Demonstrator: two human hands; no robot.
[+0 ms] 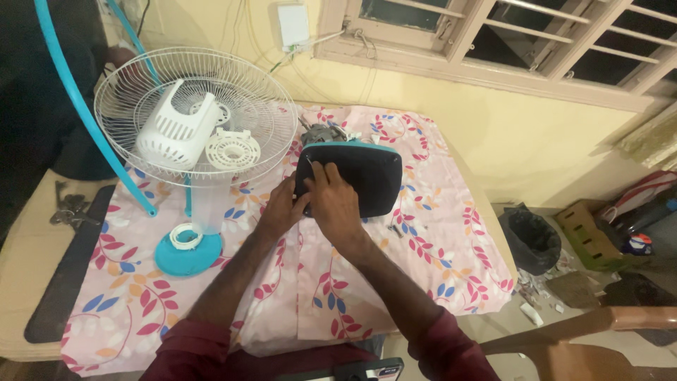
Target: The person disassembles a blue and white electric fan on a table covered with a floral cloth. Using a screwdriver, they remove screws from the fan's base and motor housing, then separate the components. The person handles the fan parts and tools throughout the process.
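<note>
Underneath, pink floral cloth [451, 233] over the table [21, 282]; yellow wall [536, 134] behind.

One fan guard [195, 113], two white motor covers [176, 130], perhaps one black base [356, 176].

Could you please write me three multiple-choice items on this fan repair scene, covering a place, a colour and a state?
1. Where does the white motor cover lie?
A. in the wire fan guard
B. on the floor
C. in the bin

2. What colour is the round base?
A. red
B. blue
C. black

3. How are the left hand and right hand placed?
A. resting flat on the cloth
B. raised in the air
C. both on the dark housing

A: it rests inside the guard.
B: the disc is blue.
C: both hands touch it.
</note>
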